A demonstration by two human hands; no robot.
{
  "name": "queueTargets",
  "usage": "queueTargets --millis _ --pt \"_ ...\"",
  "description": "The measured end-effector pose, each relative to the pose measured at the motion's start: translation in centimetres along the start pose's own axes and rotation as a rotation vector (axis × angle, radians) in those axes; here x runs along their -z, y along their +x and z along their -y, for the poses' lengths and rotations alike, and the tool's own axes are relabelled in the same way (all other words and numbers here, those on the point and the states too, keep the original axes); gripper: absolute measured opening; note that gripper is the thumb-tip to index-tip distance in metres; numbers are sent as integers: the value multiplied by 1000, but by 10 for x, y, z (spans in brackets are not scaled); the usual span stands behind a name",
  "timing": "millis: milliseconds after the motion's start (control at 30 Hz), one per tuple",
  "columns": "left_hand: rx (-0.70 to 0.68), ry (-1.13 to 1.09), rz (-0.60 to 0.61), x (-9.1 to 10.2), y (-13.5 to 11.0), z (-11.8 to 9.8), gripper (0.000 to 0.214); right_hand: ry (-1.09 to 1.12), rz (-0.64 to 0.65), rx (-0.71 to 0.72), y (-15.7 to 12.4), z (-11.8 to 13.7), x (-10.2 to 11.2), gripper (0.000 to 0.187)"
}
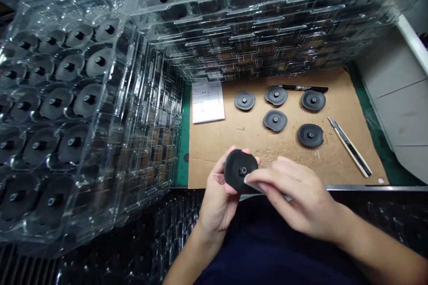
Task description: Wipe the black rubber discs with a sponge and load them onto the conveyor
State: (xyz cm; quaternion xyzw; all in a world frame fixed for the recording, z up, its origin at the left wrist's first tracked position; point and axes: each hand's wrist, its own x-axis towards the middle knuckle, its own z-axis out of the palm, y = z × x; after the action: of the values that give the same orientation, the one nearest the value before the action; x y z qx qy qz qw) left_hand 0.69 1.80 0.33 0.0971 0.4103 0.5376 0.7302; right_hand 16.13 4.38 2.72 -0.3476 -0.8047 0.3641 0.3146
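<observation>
My left hand point(219, 191) is closed round the edge of a black disc point(236, 164) with a short hollow stem at its centre. The disc faces up towards me, above the front edge of the cardboard. My right hand point(294, 191) is pinched on a small whitish thing point(246, 180), mostly hidden by the fingers, whose kind I cannot make out. Its tip meets the disc just below the stem. Several like discs lie apart on the cardboard beyond my hands, the nearest being one disc point(275, 120) in the middle and another disc point(310, 135) at the right.
A brown cardboard sheet point(214, 156) covers a green work surface point(182, 167). On it are a printed paper pad point(207, 109), a black pen point(302, 88) and a utility knife point(349, 147). Stacked clear plastic trays point(133, 98) of discs rise at the left and back. A pale panel point(397, 98) bounds the right.
</observation>
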Motion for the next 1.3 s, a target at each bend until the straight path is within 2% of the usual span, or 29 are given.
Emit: queueTargets --millis 100,200,267,333,433,467,533,600,667,733,800,900,967,1033,1100,1167,1233,1300 --pt "-1 -15 -11 3 0 3 55 -163 -69 -78 -1 -3 6 26" --pt "38 -67 4 3 -3 5 51 -237 -129 93 12 -9 7 26" --pt "105 -119 58 2 -7 3 49 -139 -131 177 20 -16 8 26" --pt "189 -173 144 1 -12 0 53 -18 -175 53 23 -24 9 26" --pt "272 -243 245 3 -19 -3 61 74 -269 -322 12 -37 9 22" --pt "280 -263 262 5 -21 -3 59 99 -249 -425 5 -40 7 21" --pt "284 -292 282 9 -25 -1 53 172 -122 -563 -13 -44 2 22" --pt "276 -304 276 12 -28 2 48 261 24 -628 -32 -45 -6 25" --pt "266 -300 266 14 -32 2 50 324 117 -640 -47 -45 -14 27" --pt "258 -288 272 14 -36 1 54 327 129 -646 -55 -41 -17 28" --pt "249 -269 293 12 -37 0 56 271 53 -653 -54 -32 -11 27" --pt "236 -233 314 6 -37 1 59 76 -218 -543 -40 -6 8 22" --pt "228 -207 308 1 -36 5 59 -74 -337 -311 -28 13 19 26" --pt "208 -171 266 -4 -33 9 51 -158 -281 -13 -15 27 23 30" --pt "176 -136 227 -6 -31 13 38 -182 -142 169 -5 32 22 29" --pt "158 -111 211 -6 -29 16 36 -210 -73 126 2 32 19 27" --pt "162 -88 205 -5 -27 16 39 -265 -75 47 6 31 15 25" --pt "175 -63 190 -4 -26 16 36 -257 -112 124 8 30 12 25"
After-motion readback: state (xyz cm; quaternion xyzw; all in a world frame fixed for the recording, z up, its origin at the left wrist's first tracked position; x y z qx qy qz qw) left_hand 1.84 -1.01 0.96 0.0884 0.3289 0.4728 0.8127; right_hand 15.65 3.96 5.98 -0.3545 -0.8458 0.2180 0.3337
